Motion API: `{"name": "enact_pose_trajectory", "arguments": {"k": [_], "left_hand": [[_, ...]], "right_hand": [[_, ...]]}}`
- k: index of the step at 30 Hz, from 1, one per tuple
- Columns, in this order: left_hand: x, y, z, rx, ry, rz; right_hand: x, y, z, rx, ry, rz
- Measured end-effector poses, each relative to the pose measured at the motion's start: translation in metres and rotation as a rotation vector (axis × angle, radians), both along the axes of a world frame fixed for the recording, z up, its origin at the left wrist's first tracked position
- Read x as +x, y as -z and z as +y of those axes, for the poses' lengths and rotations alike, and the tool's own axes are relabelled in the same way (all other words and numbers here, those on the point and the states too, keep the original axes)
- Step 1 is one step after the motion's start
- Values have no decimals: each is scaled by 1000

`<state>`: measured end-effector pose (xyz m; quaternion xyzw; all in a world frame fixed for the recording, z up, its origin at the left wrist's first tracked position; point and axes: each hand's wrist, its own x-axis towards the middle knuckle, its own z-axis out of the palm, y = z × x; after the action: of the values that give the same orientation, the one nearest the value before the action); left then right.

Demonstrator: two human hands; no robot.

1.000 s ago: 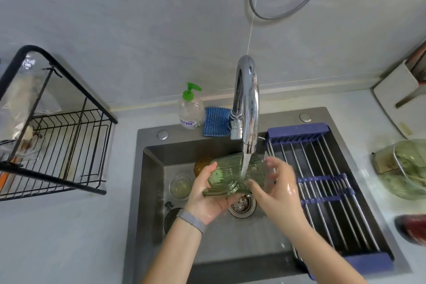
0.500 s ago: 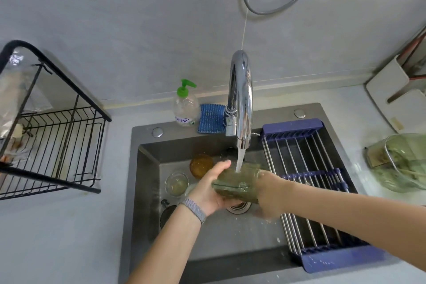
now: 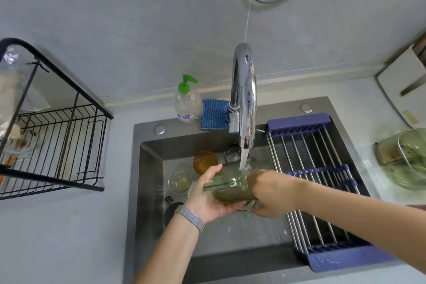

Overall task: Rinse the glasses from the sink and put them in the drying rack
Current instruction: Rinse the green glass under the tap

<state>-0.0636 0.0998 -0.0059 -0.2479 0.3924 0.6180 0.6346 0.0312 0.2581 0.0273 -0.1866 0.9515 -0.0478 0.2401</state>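
Ribbed green glass tumbler (image 3: 227,188) lies on its side over the dark steel sink basin (image 3: 152,168), directly under the running stream from the chrome gooseneck faucet (image 3: 244,99); I read the sideways hold as a way to let water sheet along the wall and spill out rather than pool. My left hand (image 3: 207,200) cups it from below, thumb over the top, fingers curled round the base end. My right hand (image 3: 270,193) covers the mouth end; its fingers seem to reach inside or wrap the rim, but I cannot tell which, as the back of the hand hides them. The glass looks translucent, olive-tinted, vertically fluted, wet and motion-blurred. Waiting behind it in the basin: an amber glass (image 3: 205,162), a clear glass (image 3: 180,181), another clear one (image 3: 232,153) near the spout. The roll-up steel-rod drying rack with blue ends (image 3: 322,168) spans the sink's right side, close for the set-down. Black wire shelf (image 3: 57,145) stands well apart at left.
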Motion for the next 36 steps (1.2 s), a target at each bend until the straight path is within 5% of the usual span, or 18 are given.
{"name": "enact_pose_trajectory", "arguments": {"k": [4,8,12,15,17,22,24,29,34,36], "left_hand": [[-1,-2,-2,76,-129,-100],[-6,-4,-3,86,-154,-19],[-10,-9,-8,102,-93,28],[-10,-9,-7,41,-11,39],[-10,-7,-6,-19,85,98],[-11,5,-10,-207,338,318],[-9,6,-12,-206,305,368],[4,11,-17,-13,-11,576],[16,5,-6,-10,202,664],[15,2,-1,-20,166,589]], "right_hand": [[-3,1,24,-204,-22,328],[8,5,17,-265,108,291],[28,18,-1,-569,547,427],[27,12,-32,-1005,1078,280],[18,11,-40,-1179,1237,208],[12,25,-44,-1123,1464,129],[17,31,-47,-1135,1527,122],[25,26,-55,-1775,1698,-174],[23,40,-48,-1140,1821,-19],[21,34,-45,-1114,1765,20]]}}
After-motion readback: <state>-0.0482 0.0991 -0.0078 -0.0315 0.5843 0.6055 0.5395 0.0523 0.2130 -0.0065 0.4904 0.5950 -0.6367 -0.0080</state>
